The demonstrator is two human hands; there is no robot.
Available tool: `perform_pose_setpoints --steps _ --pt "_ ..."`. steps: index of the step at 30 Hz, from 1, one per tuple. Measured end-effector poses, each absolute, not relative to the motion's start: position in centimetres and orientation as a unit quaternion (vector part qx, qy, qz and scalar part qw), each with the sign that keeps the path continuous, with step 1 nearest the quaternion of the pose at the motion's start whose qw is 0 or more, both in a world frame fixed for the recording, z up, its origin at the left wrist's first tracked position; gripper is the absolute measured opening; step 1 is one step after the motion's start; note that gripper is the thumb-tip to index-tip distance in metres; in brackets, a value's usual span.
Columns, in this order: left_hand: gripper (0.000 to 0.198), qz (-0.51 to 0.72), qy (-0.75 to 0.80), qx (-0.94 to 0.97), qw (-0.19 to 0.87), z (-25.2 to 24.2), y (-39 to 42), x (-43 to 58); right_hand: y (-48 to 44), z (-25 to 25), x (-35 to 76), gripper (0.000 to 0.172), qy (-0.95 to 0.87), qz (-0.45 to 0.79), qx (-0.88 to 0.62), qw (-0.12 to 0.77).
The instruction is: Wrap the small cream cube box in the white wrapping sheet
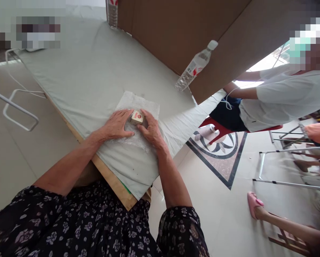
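A small cream cardboard box (137, 117) with red print sits on a sheet of clear bubble wrap (141, 99), which is spread on the cloth-covered table. My right hand (150, 129) is at the box's right side, its thumb and index finger closed about that end. On the other side my left hand (117, 125) lies on the wrap with its thumb held apart from its fingers. The left fingertips reach close to the box's upper left corner; whether they touch it I cannot tell.
A large brown cardboard panel (170, 32) stands across the table's far side. Near it are a tilted-looking water bottle (193, 67) and another bottle (112, 16). A person in a white shirt (285, 94) sits at the right. The table's wooden edge (111, 182) is close to me.
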State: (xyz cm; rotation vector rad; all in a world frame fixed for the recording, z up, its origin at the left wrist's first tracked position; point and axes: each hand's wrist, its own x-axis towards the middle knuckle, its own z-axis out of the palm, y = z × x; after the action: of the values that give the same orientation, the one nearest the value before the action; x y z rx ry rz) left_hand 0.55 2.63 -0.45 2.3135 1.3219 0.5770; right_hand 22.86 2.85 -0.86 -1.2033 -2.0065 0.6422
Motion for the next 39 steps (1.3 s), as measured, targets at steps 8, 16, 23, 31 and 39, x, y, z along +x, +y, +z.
perform_pose_setpoints --steps 8,16,23,31,39 --pt "0.077 0.285 0.481 0.795 0.233 1.7 1.1 -0.7 -6.0 2.4 23.7 0.053 -0.843 0.146 -0.454 0.249" --pt "0.061 0.227 0.43 0.855 0.177 2.6 -2.5 -1.1 -5.8 0.8 21.5 0.022 -0.823 0.08 -0.499 0.258" --pt "0.014 0.331 0.501 0.772 0.209 3.8 -0.4 1.8 -3.0 2.7 22.6 0.014 -0.739 0.14 -0.547 0.368" --pt "0.023 0.375 0.551 0.655 0.357 4.0 3.2 3.2 2.8 1.8 23.1 0.017 -0.645 0.298 -0.553 0.435" --pt "0.022 0.365 0.568 0.646 0.357 3.6 3.5 3.3 3.0 0.6 22.4 0.017 -0.616 0.355 -0.552 0.436"
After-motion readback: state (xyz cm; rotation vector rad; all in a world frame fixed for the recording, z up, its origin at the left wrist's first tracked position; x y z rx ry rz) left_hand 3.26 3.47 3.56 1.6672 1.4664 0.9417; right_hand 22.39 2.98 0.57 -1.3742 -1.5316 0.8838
